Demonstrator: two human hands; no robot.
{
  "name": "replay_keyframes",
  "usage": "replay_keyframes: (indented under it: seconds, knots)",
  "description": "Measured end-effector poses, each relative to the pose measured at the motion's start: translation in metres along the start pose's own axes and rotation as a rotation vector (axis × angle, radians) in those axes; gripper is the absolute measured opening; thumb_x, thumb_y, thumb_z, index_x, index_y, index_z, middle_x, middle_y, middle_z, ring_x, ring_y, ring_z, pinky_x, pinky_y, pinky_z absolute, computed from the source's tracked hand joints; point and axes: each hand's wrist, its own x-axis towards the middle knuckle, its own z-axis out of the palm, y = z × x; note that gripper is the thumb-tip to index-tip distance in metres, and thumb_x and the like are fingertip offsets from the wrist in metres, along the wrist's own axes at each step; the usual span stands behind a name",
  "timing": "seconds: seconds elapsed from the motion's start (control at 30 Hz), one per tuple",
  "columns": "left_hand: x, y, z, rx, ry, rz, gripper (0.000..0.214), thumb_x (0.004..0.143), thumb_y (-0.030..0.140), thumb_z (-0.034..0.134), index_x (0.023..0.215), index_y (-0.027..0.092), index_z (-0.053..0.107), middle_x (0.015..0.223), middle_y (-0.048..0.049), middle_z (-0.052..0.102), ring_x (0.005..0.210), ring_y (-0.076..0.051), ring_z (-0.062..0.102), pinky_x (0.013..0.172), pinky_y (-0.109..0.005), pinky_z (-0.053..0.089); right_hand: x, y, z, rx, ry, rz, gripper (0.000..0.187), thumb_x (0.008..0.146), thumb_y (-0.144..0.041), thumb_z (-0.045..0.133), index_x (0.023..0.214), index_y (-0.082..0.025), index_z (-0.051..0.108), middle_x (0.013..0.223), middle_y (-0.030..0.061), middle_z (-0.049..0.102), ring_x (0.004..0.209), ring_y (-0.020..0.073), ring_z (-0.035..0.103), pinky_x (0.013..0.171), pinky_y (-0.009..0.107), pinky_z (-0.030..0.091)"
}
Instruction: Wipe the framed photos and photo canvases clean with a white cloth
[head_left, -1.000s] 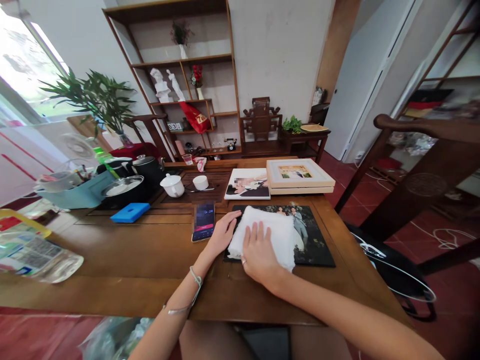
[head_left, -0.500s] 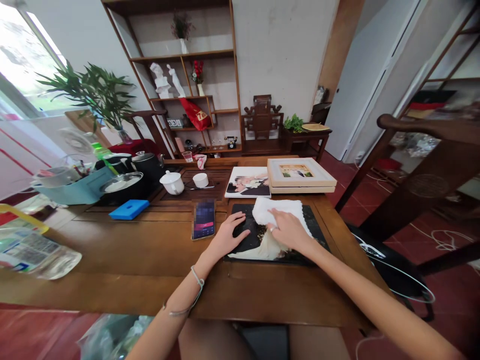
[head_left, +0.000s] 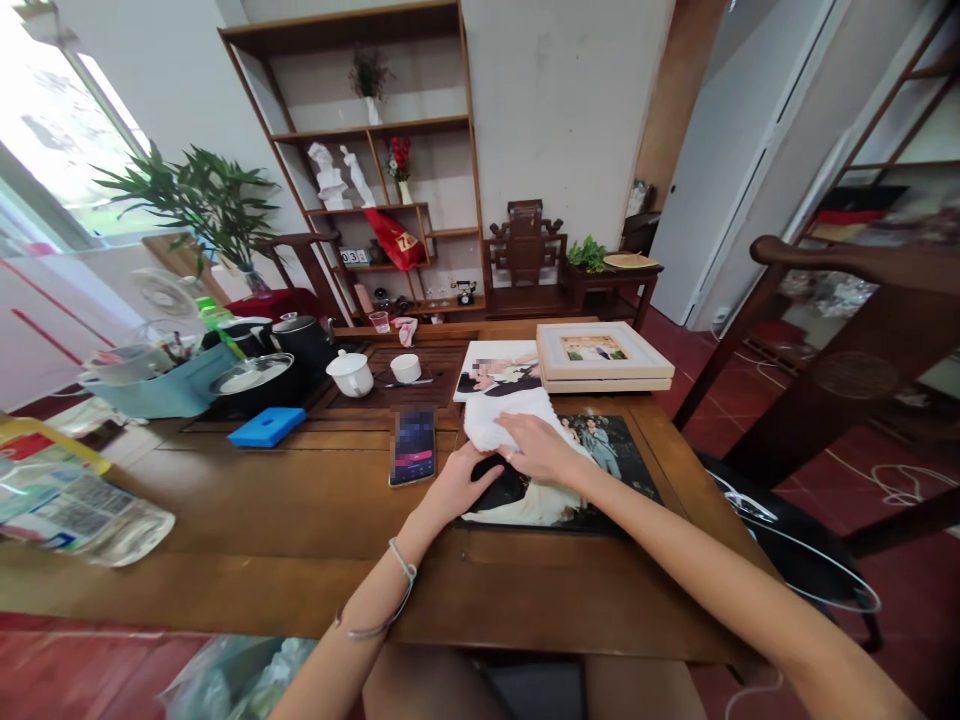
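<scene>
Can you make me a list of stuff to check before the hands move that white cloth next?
1. Right hand on the white cloth: ok, it rests on top.
2. Left hand out of the cloth's way: not ok, its fingers are right by the cloth's edge.
3. Dark photo panel lying flat on the table: ok, it looks flat.
4. Phone away from the cloth: ok, there's table between them.
5. Cloth not touching the lighter photo behind it: cannot tell, their edges meet in this view.
6. Cloth clean underneath: cannot tell, that side is hidden.
</scene>
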Motion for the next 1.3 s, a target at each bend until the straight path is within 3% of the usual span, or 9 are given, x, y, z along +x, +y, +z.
replay_keyframes:
  seconds: [0.3, 0.43, 0.6, 0.7, 0.77, 0.87, 1.03, 1.13, 1.3]
  knots:
    - [0.000, -0.005, 0.002, -0.018, 0.041, 0.013, 0.027, 0.089, 0.029, 0.061, 0.112, 0.016, 0.067, 0.124, -0.0126, 0.065, 0.118, -0.025, 0.060, 0.105, -0.044, 0.046, -0.070, 0.071, -0.012, -0.112, 0.079, 0.118, 0.054, 0.087, -0.023, 0.044, 0.137, -0.006, 0.049, 0.143, 0.0161, 0.049, 0.138, 0.0255, 0.036, 0.115, 0.044, 0.024]
    - [-0.001, -0.010, 0.004, 0.038, 0.069, 0.001, 0.029, 0.092, 0.029, 0.055, 0.117, 0.017, 0.064, 0.130, -0.0128, 0.061, 0.123, -0.026, 0.056, 0.108, -0.047, 0.043, -0.073, 0.053, -0.005, -0.163, 0.036, 0.123, 0.058, 0.085, -0.024, 0.050, 0.140, -0.005, 0.046, 0.146, 0.0195, 0.044, 0.141, 0.0317, 0.028, 0.115, 0.051, 0.020]
    - [0.001, -0.018, 0.002, 0.078, 0.074, -0.029, 0.034, 0.094, 0.017, 0.040, 0.119, 0.015, 0.063, 0.130, -0.0141, 0.061, 0.123, -0.025, 0.056, 0.108, -0.047, 0.043, -0.080, 0.011, 0.002, -0.102, -0.085, -0.241, 0.067, 0.083, -0.030, 0.055, 0.144, -0.007, 0.040, 0.152, 0.0191, 0.034, 0.144, 0.0342, 0.019, 0.116, 0.053, 0.015]
    - [0.001, -0.020, 0.001, 0.087, 0.040, -0.023, 0.037, 0.090, 0.012, 0.042, 0.120, 0.014, 0.063, 0.132, -0.0147, 0.059, 0.124, -0.025, 0.055, 0.107, -0.047, 0.043, -0.082, 0.008, -0.001, -0.056, -0.130, -0.358, 0.069, 0.081, -0.030, 0.056, 0.144, -0.010, 0.041, 0.152, 0.0164, 0.034, 0.143, 0.0318, 0.022, 0.116, 0.051, 0.016]
    - [0.000, -0.020, 0.001, 0.089, 0.045, -0.024, 0.036, 0.090, 0.013, 0.042, 0.119, 0.013, 0.063, 0.131, -0.0155, 0.060, 0.125, -0.026, 0.055, 0.108, -0.047, 0.043, -0.081, 0.018, -0.007, -0.050, -0.135, -0.295, 0.066, 0.080, -0.027, 0.055, 0.143, -0.011, 0.043, 0.151, 0.0144, 0.038, 0.142, 0.0293, 0.026, 0.116, 0.049, 0.018]
    - [0.000, -0.020, 0.001, 0.087, 0.071, -0.029, 0.034, 0.093, 0.018, 0.043, 0.119, 0.012, 0.063, 0.131, -0.0155, 0.060, 0.125, -0.026, 0.055, 0.109, -0.048, 0.042, -0.077, 0.042, -0.016, -0.136, -0.111, -0.021, 0.061, 0.084, -0.024, 0.051, 0.142, -0.010, 0.044, 0.149, 0.0143, 0.041, 0.141, 0.0296, 0.028, 0.116, 0.048, 0.021]
    - [0.001, -0.019, 0.002, 0.071, 0.079, -0.037, 0.033, 0.093, 0.021, 0.043, 0.119, 0.014, 0.063, 0.131, -0.0145, 0.060, 0.126, -0.026, 0.055, 0.109, -0.050, 0.041, -0.078, 0.061, -0.025, -0.331, -0.078, 0.339, 0.057, 0.090, -0.025, 0.044, 0.142, -0.002, 0.042, 0.148, 0.0217, 0.040, 0.139, 0.0394, 0.029, 0.112, 0.054, 0.025]
    - [0.001, -0.018, 0.002, 0.076, 0.078, -0.038, 0.033, 0.093, 0.021, 0.043, 0.118, 0.013, 0.064, 0.131, -0.0151, 0.060, 0.126, -0.026, 0.054, 0.109, -0.050, 0.041, -0.083, 0.048, -0.022, -0.337, -0.104, 0.230, 0.060, 0.089, -0.026, 0.046, 0.142, -0.001, 0.041, 0.149, 0.0234, 0.038, 0.140, 0.0407, 0.026, 0.112, 0.056, 0.022]
    - [0.001, -0.020, 0.002, 0.075, 0.067, -0.029, 0.034, 0.091, 0.016, 0.043, 0.118, 0.014, 0.064, 0.131, -0.0139, 0.061, 0.125, -0.025, 0.055, 0.109, -0.048, 0.043, -0.089, 0.016, -0.012, -0.166, -0.177, -0.274, 0.069, 0.083, -0.032, 0.054, 0.144, -0.006, 0.039, 0.152, 0.0195, 0.033, 0.144, 0.0349, 0.018, 0.116, 0.052, 0.016]
